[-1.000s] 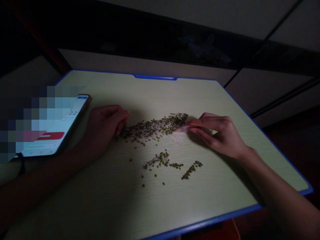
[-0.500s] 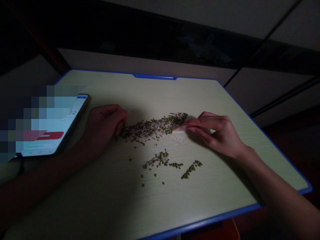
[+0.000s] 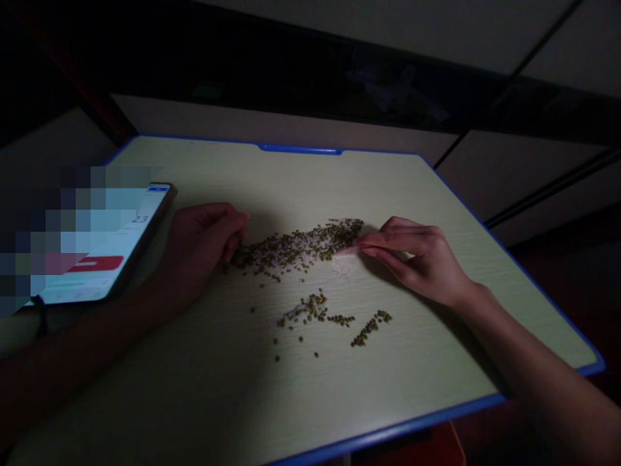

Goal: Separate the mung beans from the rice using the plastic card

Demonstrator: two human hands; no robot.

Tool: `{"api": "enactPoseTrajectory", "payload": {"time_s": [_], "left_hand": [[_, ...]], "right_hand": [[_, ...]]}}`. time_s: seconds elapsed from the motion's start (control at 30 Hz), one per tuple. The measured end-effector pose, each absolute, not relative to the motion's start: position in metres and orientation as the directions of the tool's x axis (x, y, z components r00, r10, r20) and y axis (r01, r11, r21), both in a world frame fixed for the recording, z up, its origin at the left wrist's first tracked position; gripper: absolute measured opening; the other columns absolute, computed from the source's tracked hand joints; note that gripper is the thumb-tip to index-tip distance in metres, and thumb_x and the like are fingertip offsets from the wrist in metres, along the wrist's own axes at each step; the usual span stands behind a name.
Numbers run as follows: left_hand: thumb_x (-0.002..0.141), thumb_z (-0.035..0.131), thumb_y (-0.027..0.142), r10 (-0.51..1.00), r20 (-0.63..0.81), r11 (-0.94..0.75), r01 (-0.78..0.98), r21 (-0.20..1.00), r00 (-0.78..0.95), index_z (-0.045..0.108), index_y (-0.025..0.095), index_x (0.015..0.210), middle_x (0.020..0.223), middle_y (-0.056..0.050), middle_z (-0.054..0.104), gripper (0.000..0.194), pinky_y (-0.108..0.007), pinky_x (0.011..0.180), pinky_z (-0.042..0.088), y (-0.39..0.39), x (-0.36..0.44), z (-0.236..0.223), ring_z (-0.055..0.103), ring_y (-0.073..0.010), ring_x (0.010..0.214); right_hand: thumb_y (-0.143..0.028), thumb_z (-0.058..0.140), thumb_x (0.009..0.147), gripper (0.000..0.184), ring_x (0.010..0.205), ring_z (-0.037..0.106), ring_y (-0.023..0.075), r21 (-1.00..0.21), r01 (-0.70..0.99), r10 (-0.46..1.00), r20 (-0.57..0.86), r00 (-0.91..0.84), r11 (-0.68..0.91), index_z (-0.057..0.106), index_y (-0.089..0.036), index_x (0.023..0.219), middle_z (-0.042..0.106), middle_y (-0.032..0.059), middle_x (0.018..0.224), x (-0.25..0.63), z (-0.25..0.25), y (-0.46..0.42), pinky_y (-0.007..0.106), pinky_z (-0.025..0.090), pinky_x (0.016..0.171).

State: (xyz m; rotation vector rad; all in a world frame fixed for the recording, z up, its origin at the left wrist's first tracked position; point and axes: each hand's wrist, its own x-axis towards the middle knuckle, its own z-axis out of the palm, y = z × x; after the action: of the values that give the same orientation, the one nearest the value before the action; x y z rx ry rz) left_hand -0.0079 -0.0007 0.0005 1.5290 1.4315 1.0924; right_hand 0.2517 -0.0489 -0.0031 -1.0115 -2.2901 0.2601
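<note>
Barely shifted, the right hand (image 3: 435, 265) pinches a pale strip (image 3: 346, 250), its long axis pointing left toward the seeds (image 3: 297, 246).

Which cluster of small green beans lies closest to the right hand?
The long, large pile mixed with pale grains, ending beside the right hand; the smaller clusters lie apart, lower in view.

On your left, a lit-screen device (image 3: 109, 243) sits on the blue-rimmed tabletop (image 3: 369, 395), a dark cord (image 3: 42, 316) near it; you face pale panels (image 3: 524, 165), with something red (image 3: 429, 446) below.
</note>
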Motion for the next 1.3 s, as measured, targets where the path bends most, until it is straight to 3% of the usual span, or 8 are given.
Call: {"api": "enactPoseTrajectory", "payload": {"time_s": [0.47, 0.97, 1.3], "left_hand": [[0.063, 0.051, 0.025, 0.997, 0.074, -0.069, 0.333, 0.94, -0.003, 0.046, 0.018, 0.042, 0.032, 0.006, 0.037, 0.023, -0.017, 0.035, 0.024, -0.0006, -0.0086, 0.0001, 0.033, -0.0046, 0.032], [0.06, 0.052, 0.026, 0.996, 0.09, -0.084, 0.326, 0.942, -0.003, 0.047, 0.018, 0.041, 0.031, 0.006, 0.038, 0.021, -0.018, 0.035, 0.025, -0.0002, -0.0088, 0.0007, 0.034, -0.0048, 0.031], [0.061, 0.052, 0.023, 0.997, 0.083, -0.078, 0.309, 0.948, -0.004, 0.047, 0.018, 0.043, 0.034, 0.006, 0.039, 0.02, -0.019, 0.036, 0.025, 0.0016, -0.011, -0.0039, 0.034, -0.005, 0.033]], "right_hand": [[-0.007, 0.053, 0.083, 0.028, 0.073, 0.058, 0.0145, -0.417, 0.575, 0.71, 0.452, -0.541, 0.704, 0.067, -0.02, 0.103, 0.072, 0.0037, 0.089, 0.2538, -0.0015, -0.0496, 0.029, 0.046, 0.068], [-0.006, 0.053, 0.082, 0.023, 0.073, 0.058, 0.0159, -0.414, 0.545, 0.684, 0.46, -0.567, 0.73, 0.067, -0.013, 0.098, 0.071, 0.007, 0.084, 0.2526, -0.0049, -0.0476, 0.031, 0.047, 0.069], [-0.004, 0.051, 0.082, 0.027, 0.07, 0.055, 0.0145, -0.428, 0.463, 0.628, 0.465, -0.624, 0.776, 0.066, -0.018, 0.1, 0.069, 0.0057, 0.084, 0.25, -0.0054, -0.0463, 0.031, 0.044, 0.069]]}}
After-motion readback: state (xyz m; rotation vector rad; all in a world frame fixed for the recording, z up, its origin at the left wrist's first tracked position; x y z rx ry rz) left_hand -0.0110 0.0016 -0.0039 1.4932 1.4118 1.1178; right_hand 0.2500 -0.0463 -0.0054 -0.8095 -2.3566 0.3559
